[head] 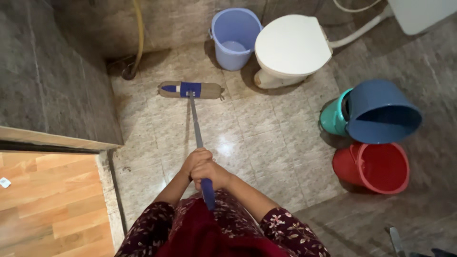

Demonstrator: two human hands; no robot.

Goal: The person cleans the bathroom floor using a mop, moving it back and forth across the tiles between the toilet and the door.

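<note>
A mop (pixel 191 89) lies with its flat, tan head on the tiled floor (pixel 266 138), toward the far wall, its blue clamp in the middle of the head. The grey handle runs straight back from it to the person, ending in a blue grip. Both hands wrap the handle near that grip: the left hand (pixel 195 159) is curled round the shaft a little farther up, and the right hand (pixel 212 172) is closed round it just behind, the two touching, fingers pressed together.

Just beyond the mop head, against the far wall, stands a pale blue bucket (pixel 235 38), upright, with a little water showing at its bottom. Beside it, touching or nearly so, is a white toilet (pixel 291 47) with the lid down.

By the right-hand wall sit three more containers. A dark blue bucket (pixel 381 112) lies tipped on its side, its mouth turned toward the camera, with nothing visible inside; a teal tub (pixel 334 116) is tucked just behind it, its contents hidden. A red bucket (pixel 373 167) stands next to them, nearer the person, and looks empty.

A yellow hose (pixel 139 33) hangs down the far wall to the floor's left corner. At the near left a wooden door (pixel 47 200) shows.
</note>
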